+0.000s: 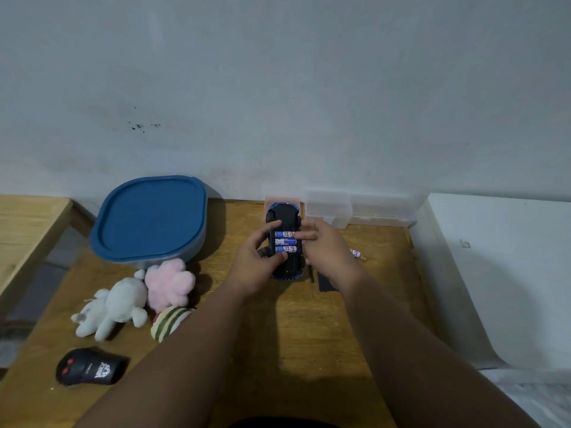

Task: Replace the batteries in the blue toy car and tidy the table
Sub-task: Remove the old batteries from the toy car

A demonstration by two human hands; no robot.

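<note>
In the head view, your left hand (256,261) grips the upturned blue toy car (282,216) near the table's (309,335) far edge; your right hand (324,245) presses straight fingers on three glossy cylindrical batteries (285,241), all seated. The flat black cover (327,284) and loose battery (357,254) still need handling
</note>
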